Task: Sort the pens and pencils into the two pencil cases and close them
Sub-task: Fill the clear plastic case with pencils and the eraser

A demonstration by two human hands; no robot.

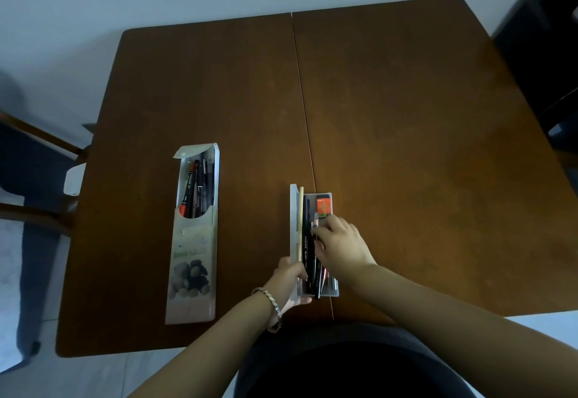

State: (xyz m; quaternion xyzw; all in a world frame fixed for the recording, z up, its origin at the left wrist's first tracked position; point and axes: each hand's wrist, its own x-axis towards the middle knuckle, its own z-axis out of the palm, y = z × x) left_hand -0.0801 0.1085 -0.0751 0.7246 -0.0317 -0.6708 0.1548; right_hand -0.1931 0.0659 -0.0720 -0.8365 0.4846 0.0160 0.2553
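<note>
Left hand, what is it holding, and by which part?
The left hand grips the plastic pencil case at its near left corner, by the raised lid.

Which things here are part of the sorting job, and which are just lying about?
In the job: flap case, pens, box case, pencils, left hand, right hand.
Lying about: orange eraser, chair.

Little could be read. At eight o'clock on the table, the flat pencil case (191,266) carried a green word, too blurred to spell. At six o'clock, in the open case (294,210), the orange eraser (324,208) showed tiny unreadable print, and a black pencil (308,249) bore illegible white lettering.
</note>
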